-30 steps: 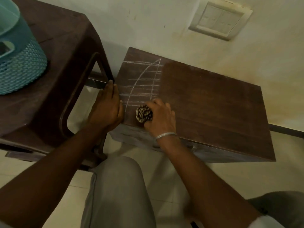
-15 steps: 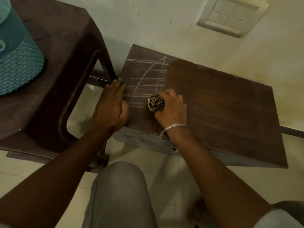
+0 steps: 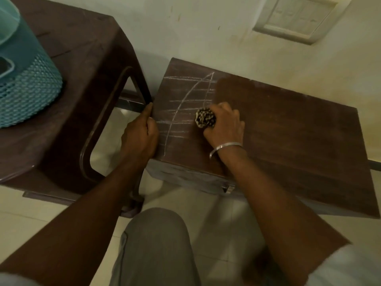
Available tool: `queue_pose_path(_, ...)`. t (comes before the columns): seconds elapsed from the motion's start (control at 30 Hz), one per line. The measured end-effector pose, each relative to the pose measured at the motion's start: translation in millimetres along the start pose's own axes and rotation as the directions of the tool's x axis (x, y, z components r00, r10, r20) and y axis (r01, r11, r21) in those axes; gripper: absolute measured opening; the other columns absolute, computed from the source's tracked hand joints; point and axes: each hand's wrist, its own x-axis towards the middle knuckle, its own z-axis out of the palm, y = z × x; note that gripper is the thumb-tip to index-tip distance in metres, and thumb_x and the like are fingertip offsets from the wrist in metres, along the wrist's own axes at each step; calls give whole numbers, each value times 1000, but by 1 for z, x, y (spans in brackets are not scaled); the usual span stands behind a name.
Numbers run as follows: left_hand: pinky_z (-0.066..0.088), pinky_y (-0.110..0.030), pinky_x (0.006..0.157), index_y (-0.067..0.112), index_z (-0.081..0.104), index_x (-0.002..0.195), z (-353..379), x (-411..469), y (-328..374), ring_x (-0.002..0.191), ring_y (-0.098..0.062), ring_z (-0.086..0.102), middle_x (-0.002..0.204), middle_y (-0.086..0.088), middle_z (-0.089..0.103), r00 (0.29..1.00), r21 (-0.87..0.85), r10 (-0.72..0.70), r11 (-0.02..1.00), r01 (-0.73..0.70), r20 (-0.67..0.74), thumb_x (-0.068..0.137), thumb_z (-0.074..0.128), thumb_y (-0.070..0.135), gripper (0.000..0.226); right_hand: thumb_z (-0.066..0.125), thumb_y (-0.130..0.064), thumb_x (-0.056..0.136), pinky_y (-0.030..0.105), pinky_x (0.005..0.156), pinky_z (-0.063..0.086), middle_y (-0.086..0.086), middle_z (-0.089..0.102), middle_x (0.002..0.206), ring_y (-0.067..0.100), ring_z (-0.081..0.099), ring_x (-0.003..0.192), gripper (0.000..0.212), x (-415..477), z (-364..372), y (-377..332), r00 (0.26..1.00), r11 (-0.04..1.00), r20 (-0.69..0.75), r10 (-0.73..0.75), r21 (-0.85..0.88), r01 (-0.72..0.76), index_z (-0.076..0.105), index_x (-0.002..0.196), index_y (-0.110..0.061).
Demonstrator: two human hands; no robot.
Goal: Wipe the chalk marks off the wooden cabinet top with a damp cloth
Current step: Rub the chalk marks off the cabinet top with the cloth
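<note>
While the right hand (image 3: 224, 126) closes its grip round a balled-up, dark and tan speckled cloth (image 3: 205, 120) and presses it down on the dark brown wooden cabinet top (image 3: 288, 131), the left hand (image 3: 140, 135) grips the top's left edge, its fingers curled over the side. The cloth bulges out of the fist on the thumb side. It sits on the left part of the top, at the right margin of the white chalk marks (image 3: 185, 96): one long curve, a near-upright stroke and several faint cross lines. The bundle touches the lower end of the upright stroke. Just right of the marks begins a darker patch of wood that spreads under the right wrist, which wears a thin silver bangle (image 3: 224, 147).

Beside the cabinet, to the left, stands a dark brown plastic stool (image 3: 82, 58) carrying a teal plastic basket with a mesh wall (image 3: 26, 89). A pale switch plate (image 3: 299, 17) is set in the cream wall behind. A knee in grey trousers (image 3: 154, 244) rises between the forearms, above pale floor tiles (image 3: 31, 213).
</note>
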Motion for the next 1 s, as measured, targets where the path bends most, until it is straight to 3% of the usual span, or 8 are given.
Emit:
queue_pose_path(0.2, 38, -24, 61, 23, 51, 146, -4, -6, 4, 65, -5, 51, 88, 0, 65, 999, -57, 9, 998, -11, -41, 93, 27, 31, 59, 64, -9, 70, 40, 83, 39, -4, 51, 120, 27, 45, 106, 50, -8, 0, 4, 1000, 999, -1, -29, 31, 29, 59, 114, -31)
queue_pose_path(0.4, 42, -26, 63, 27, 61, 136, -1, -9, 3, 64, -4, 55, 109, 0, 74, 994, -122, -32, 992, 19, -101, 94, 34, 28, 49, 65, -13, 71, 39, 83, 37, -4, 51, 121, 27, 45, 108, 50, 4, 5, 7, 999, 999, -18, -44, -6, 44, 58, 116, -32)
queue_pose_path(0.53, 54, -34, 77, 26, 63, 133, -5, -10, 7, 88, -19, 67, 129, 3, 69, 990, -163, -50, 986, 28, -131, 93, 36, 27, 48, 65, -14, 75, 42, 88, 37, 1, 50, 127, 31, 44, 115, 50, 49, 6, -6, 999, 999, -43, 30, 26, -29, 58, 121, -30)
queue_pose_path(0.6, 54, -33, 77, 26, 63, 133, -4, -10, 8, 88, -20, 67, 125, 1, 71, 989, -153, -64, 987, 43, -136, 93, 35, 29, 49, 66, -14, 75, 42, 86, 37, 1, 50, 126, 31, 45, 114, 49, 49, 6, -8, 998, 999, -51, 39, 23, -38, 57, 121, -30)
queue_pose_path(0.7, 43, -26, 59, 25, 64, 132, -3, -9, 10, 62, -9, 56, 105, -1, 76, 986, -128, -64, 991, 45, -154, 92, 35, 27, 49, 66, -13, 71, 39, 83, 36, -3, 49, 123, 28, 45, 109, 47, 24, 6, -3, 997, 999, -73, 40, 9, -39, 58, 114, -32)
queue_pose_path(0.77, 43, -28, 53, 25, 65, 131, -3, -9, 9, 55, -12, 52, 93, 0, 75, 986, -125, -61, 991, 42, -154, 92, 36, 25, 49, 67, -15, 70, 40, 83, 38, -5, 49, 123, 27, 44, 108, 47, 11, 8, 0, 997, 999, -59, 39, -3, -39, 58, 113, -33)
queue_pose_path(1.0, 39, -25, 51, 28, 61, 135, -1, -9, 4, 54, -11, 51, 94, -2, 75, 990, -108, -55, 993, 41, -127, 94, 33, 27, 50, 65, -15, 75, 45, 90, 38, 1, 49, 127, 33, 43, 116, 51, 83, 3, -7, 992, 994, -53, 111, 23, -110, 57, 122, -32)
